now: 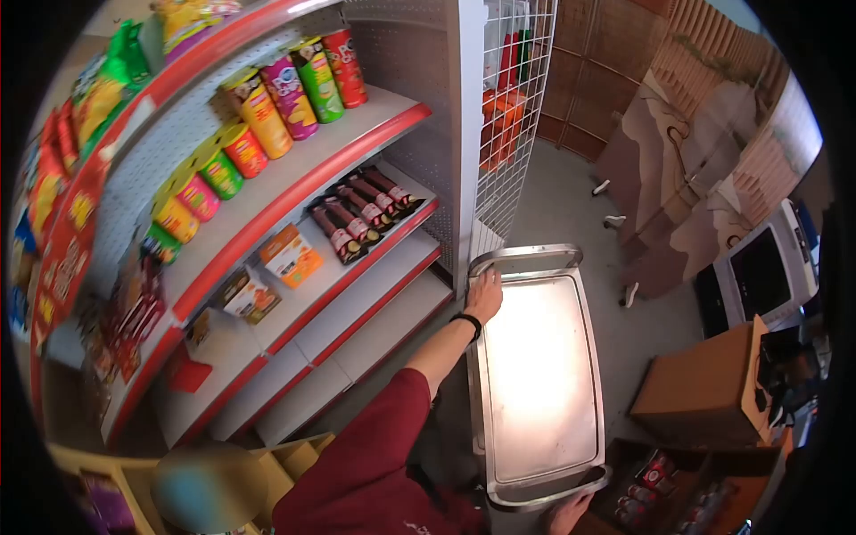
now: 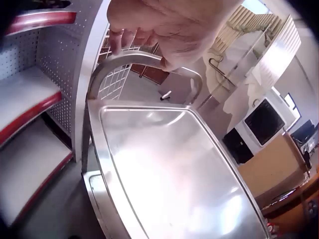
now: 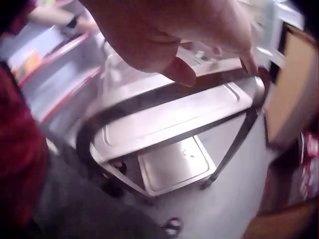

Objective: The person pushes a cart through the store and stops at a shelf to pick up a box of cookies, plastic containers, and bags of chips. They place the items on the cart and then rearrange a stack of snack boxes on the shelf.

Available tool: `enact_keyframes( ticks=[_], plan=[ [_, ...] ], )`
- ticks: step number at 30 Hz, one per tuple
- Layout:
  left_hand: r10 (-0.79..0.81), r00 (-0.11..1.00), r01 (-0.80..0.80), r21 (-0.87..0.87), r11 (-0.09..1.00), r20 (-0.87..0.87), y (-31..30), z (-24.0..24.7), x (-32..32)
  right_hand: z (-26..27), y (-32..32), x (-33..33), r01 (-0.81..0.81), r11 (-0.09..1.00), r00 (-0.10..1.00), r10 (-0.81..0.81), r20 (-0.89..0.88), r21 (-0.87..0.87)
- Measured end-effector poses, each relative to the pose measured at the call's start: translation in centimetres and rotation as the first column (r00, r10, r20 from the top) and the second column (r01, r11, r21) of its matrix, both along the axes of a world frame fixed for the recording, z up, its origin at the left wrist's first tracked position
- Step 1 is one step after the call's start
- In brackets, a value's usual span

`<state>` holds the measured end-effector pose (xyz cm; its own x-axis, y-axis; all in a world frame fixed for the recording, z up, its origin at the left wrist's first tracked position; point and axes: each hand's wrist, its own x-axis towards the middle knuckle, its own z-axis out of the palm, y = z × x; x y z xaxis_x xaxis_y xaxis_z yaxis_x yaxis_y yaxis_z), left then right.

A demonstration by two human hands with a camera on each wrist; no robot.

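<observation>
A metal trolley (image 1: 539,374) with a shiny flat top stands in front of the person, with a curved handle at each end. At the far end, the left hand (image 1: 484,296) holds the handle (image 2: 134,59), fingers bent over the bar and thumb against it. The right hand (image 3: 194,40) grips the near handle (image 3: 164,97), its thumb and a fingertip showing along the bar. In the head view this hand is partly cut off at the bottom edge. Below the top, the right wrist view shows a lower metal shelf (image 3: 177,167).
Store shelves (image 1: 294,192) with red edges carry snack canisters (image 1: 290,98) and packets on the left. A white wire grid (image 1: 510,134) rises past the far handle. At right are a cardboard box (image 1: 691,392), a grey machine (image 1: 769,267) and a dark crate (image 1: 704,464) holding bottles.
</observation>
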<state>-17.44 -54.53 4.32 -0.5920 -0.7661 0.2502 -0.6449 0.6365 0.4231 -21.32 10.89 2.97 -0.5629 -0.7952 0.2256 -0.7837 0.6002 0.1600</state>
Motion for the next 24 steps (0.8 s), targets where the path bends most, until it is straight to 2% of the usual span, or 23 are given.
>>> enact_keyframes(
  ticks=[1, 2, 3, 4, 5, 6, 7, 8, 10, 12, 14, 17, 18, 19, 21, 24],
  plan=[
    [-0.012, 0.998, 0.004, -0.128, 0.992, -0.063, -2.7, -1.6, -1.0, -1.5, 1.4, 1.3, 0.072, 0.994, 0.992, -0.063, -0.105, 0.081],
    [-0.018, 0.998, 0.012, -0.107, 0.994, -0.061, -4.3, -1.9, -1.6, -2.3, 1.2, 3.8, 0.232, 0.963, 0.952, -0.197, 0.235, -0.134],
    [-0.054, 0.998, 0.054, -0.028, 0.998, 0.031, -6.0, -1.6, -2.2, -3.0, 0.1, 6.0, 0.443, 0.851, 0.795, -0.228, 0.563, -0.282],
    [-0.096, 0.988, 0.090, 0.054, 0.994, 0.120, -7.4, -1.4, -2.7, -2.9, -0.8, 6.7, 0.596, 0.802, 0.542, -0.437, 0.718, 0.039],
    [-0.107, 0.987, 0.099, 0.069, 0.993, 0.119, -8.5, -1.4, -3.3, -2.9, -1.8, 7.4, 0.592, 0.692, 0.271, -0.653, 0.707, 0.413],
    [-0.148, 0.974, 0.119, 0.169, 0.978, 0.172, -9.4, -1.4, -3.5, -6.7, 0.2, 7.5, 0.399, 0.726, 0.480, -0.686, 0.547, 0.560],
    [-0.189, 0.957, 0.128, 0.265, 0.956, 0.220, -9.9, -1.4, -3.5, -10.6, 2.2, 7.7, 0.212, 0.661, 0.727, -0.599, 0.336, 0.719],
    [-0.156, 0.966, 0.106, 0.238, 0.966, 0.204, -10.3, -1.4, -3.5, -14.3, 4.1, 7.8, 0.099, 0.554, 0.899, -0.406, 0.165, 0.826],
    [-0.155, 0.962, 0.118, 0.172, 0.978, 0.223, -11.2, -2.0, -3.3, -10.4, 2.0, 6.6, 0.201, 0.657, 0.804, -0.534, 0.261, 0.726],
    [-0.141, 0.957, 0.134, 0.043, 0.990, 0.253, -11.1, -2.6, -2.2, -8.9, 1.8, 4.9, 0.217, 0.701, 0.774, -0.548, 0.318, 0.679],
    [-0.156, 0.963, 0.154, 0.028, 0.988, 0.219, -10.0, -2.9, -1.0, -8.9, 3.3, 3.3, 0.196, 0.724, 0.792, -0.514, 0.328, 0.661],
    [-0.151, 0.968, 0.146, 0.037, 0.989, 0.201, -7.9, -2.5, 1.2, -11.5, 8.0, 0.9, 0.149, 0.750, 0.858, -0.421, 0.293, 0.644],
    [-0.152, 0.970, 0.147, 0.042, 0.988, 0.192, -7.1, -2.3, 2.2, -13.7, 10.3, 1.7, 0.133, 0.687, 0.963, -0.259, 0.070, 0.714],
    [-0.144, 0.970, 0.139, 0.036, 0.990, 0.194, -6.3, -2.7, 3.1, -11.9, 9.4, -1.1, 0.134, 0.765, 0.883, -0.381, 0.274, 0.630],
    [-0.115, 0.981, 0.102, 0.090, 0.991, 0.158, -5.5, -3.2, 5.3, -10.3, 7.5, -2.3, 0.124, 0.790, 0.879, -0.368, 0.303, 0.600],
    [-0.049, 0.972, 0.024, 0.112, 0.993, 0.229, -4.3, -2.3, 8.4, -10.4, 7.5, -3.9, 0.079, 0.823, 0.905, -0.296, 0.305, 0.562]
  ],
)
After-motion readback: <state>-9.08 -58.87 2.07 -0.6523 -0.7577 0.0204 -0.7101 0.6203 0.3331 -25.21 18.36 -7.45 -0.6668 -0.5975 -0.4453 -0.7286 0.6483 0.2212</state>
